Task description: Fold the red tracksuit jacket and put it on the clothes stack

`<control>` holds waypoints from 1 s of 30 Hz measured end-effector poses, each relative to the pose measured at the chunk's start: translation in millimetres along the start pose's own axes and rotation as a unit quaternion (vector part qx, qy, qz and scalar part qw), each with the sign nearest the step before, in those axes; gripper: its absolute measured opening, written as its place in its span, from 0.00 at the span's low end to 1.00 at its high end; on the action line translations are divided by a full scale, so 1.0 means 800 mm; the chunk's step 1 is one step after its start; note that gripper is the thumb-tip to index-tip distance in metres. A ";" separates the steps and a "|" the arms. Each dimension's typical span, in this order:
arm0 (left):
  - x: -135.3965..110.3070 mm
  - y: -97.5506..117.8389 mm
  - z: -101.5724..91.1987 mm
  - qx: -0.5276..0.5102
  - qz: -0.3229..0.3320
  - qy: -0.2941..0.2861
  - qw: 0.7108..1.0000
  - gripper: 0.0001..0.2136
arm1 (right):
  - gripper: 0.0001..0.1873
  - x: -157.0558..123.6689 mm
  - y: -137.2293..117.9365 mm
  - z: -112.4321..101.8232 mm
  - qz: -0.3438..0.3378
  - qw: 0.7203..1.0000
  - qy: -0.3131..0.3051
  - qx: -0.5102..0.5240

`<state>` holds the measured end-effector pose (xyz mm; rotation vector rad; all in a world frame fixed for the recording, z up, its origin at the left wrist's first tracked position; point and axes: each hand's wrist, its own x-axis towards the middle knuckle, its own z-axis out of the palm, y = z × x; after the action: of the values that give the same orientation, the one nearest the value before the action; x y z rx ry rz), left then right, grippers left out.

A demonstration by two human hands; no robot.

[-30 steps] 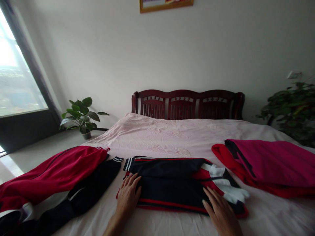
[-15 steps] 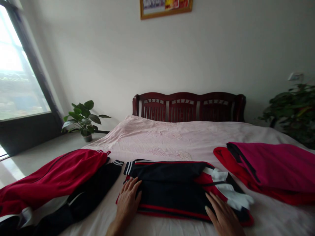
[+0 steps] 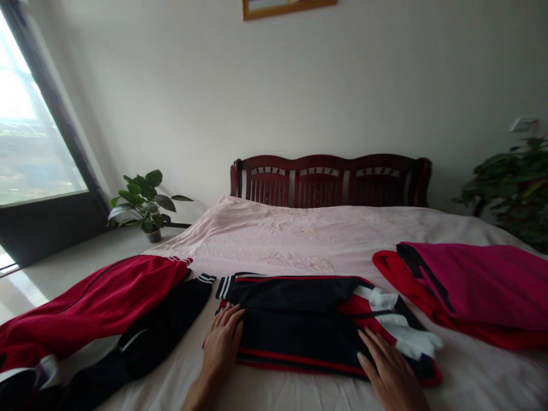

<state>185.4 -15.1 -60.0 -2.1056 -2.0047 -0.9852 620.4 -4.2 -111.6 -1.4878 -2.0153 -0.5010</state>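
In the head view a folded navy and red track jacket [image 3: 299, 331] with white parts at its right end lies flat on the bed. My left hand [image 3: 222, 338] rests on its left end, fingers stretched out beside the striped cuff. On the right end lies my right hand [image 3: 385, 362], fingers spread, close to the white part. Neither hand grips the cloth. Left of my hands, a red and navy jacket [image 3: 115, 297] lies loosely spread, one striped cuff near the folded one.
A pink sheet [image 3: 274, 237] covers the bed, with a dark wooden headboard [image 3: 327, 180] behind. Folded magenta and red clothes [image 3: 483, 285] lie at the right. Potted plants stand at the left [image 3: 148, 200] and right [image 3: 514, 182]. A glass door [image 3: 38, 125] is at the far left.
The view has tilted down a little. Both hands stay flat on the folded jacket in nearly the same places, and the clothes have not visibly moved.
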 end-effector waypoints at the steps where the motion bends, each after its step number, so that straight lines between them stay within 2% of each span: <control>1: 0.000 0.000 0.000 -0.010 -0.007 0.004 1.000 0.16 | 0.29 0.000 0.000 -0.001 0.000 1.000 -0.002 0.000; 6: -0.002 -0.002 -0.004 -0.073 -0.039 0.024 0.996 0.17 | 0.28 0.001 -0.002 -0.004 -0.004 1.000 -0.002 0.001; 11: -0.003 -0.014 -0.005 -0.117 -0.113 0.046 0.986 0.17 | 0.28 0.002 -0.004 -0.009 -0.008 1.000 -0.015 0.003; 14: -0.001 -0.025 -0.006 -0.116 -0.133 0.028 0.984 0.18 | 0.28 0.003 -0.007 -0.012 0.012 1.000 -0.028 0.009; 17: 0.005 -0.029 -0.012 -0.075 -0.143 -0.022 0.987 0.19 | 0.27 0.009 -0.010 -0.014 0.048 0.998 -0.035 0.033; 19: 0.013 -0.026 -0.020 -0.021 -0.141 -0.065 0.988 0.19 | 0.26 0.024 -0.013 -0.015 0.073 0.995 -0.048 0.053; 22: 0.029 -0.013 -0.032 0.072 -0.111 -0.107 0.985 0.18 | 0.26 0.064 -0.024 -0.022 0.105 0.988 -0.097 0.065; 26: 0.045 0.006 -0.040 0.134 -0.063 -0.141 0.979 0.19 | 0.23 0.122 -0.050 -0.032 0.142 0.974 -0.178 0.007; 30: 0.047 0.011 -0.042 0.154 -0.055 -0.156 0.974 0.16 | 0.16 0.135 -0.070 -0.037 0.145 0.959 -0.244 0.018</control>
<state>178.4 0.5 -11.8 -2.0972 -2.2581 -0.3307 550.9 40.1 -16.9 -1.9890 -2.0833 0.0327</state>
